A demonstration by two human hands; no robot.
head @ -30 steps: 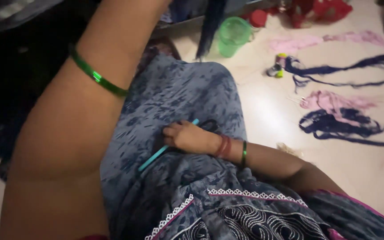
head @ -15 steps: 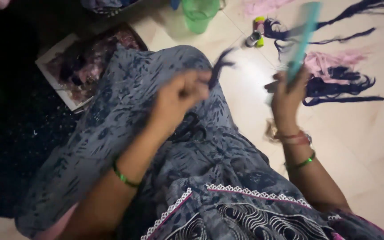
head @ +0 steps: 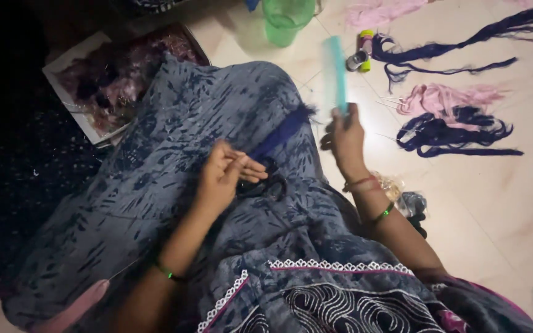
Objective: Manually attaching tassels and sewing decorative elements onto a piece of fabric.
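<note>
Teal comb: one comb (head: 335,73), held upright in the right hand (head: 345,137), whose fingers close around its lower end above the lap.
Blue hair strand: one dark blue strand (head: 282,132) lies across the knee between the two hands; the left hand (head: 224,176) pinches its near end between thumb and fingertips.
Scissors: one dark pair (head: 265,185) rests on the lap just beside the left hand.
Bangles: one green bangle on the left wrist; two on the right, one red and one green.
Dress: blue patterned cloth (head: 174,154) covers the raised knee.
Floor bundles: two pink hair bundles and three dark blue ones to the right.
Cup: one green cup (head: 286,20) at the top.
Spool: one small spool (head: 361,50) beside it.
Tray: one tray (head: 103,86) of dark tufts on the left.
</note>
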